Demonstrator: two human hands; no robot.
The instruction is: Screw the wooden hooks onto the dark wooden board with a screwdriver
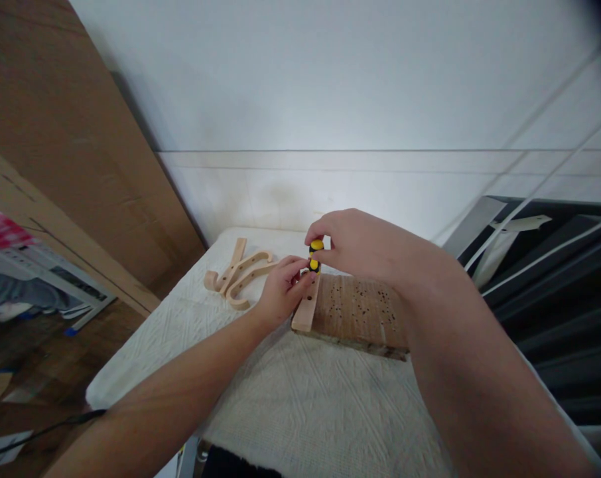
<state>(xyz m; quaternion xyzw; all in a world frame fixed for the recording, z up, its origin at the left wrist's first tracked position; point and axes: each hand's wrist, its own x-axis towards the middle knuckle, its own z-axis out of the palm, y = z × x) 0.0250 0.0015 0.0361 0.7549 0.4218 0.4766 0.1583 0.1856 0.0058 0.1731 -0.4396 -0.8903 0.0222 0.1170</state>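
Note:
My right hand (350,239) is closed around a short screwdriver with a yellow and black handle (317,245), which stands upright. Under it lies a pale wooden strip with holes (305,315), along the left edge of a brown wooden board (360,305) dotted with many small holes. My left hand (283,285) grips the strip, thumb and fingertips close around the screwdriver's lower end. The screwdriver's tip is hidden by those fingers. Left of my left hand, several curved pale wooden hook pieces (238,269) lie piled on the cloth.
A white textured cloth (330,405) covers the table, which stands against a white wall (330,86). Large brown cardboard (81,133) leans at the left. Dark folded material and white rods (539,279) are at the right. A black cable (76,418) runs near my left forearm.

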